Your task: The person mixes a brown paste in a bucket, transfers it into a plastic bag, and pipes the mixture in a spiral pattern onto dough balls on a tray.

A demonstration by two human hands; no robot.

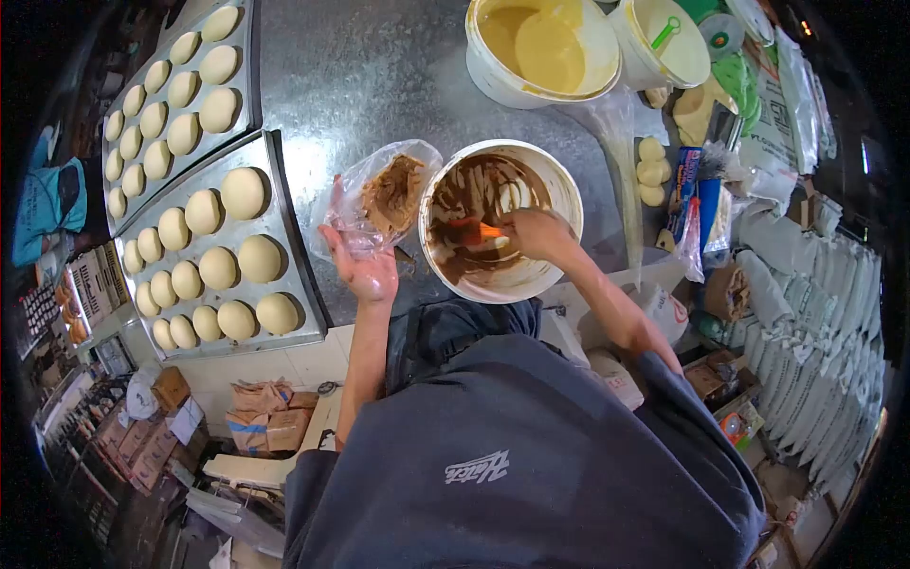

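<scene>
My left hand grips a clear plastic bag partly filled with brown paste, held beside a white bucket. My right hand is inside that bucket, closed on an orange spatula that is smeared with the brown paste coating the bucket's walls. The bucket stands on a metal table, just right of the bag.
Two metal trays of round dough balls lie at the left. Behind stand a bucket of yellow batter and a second white bucket. A few dough balls and packets sit at the right; white sacks are stacked beyond.
</scene>
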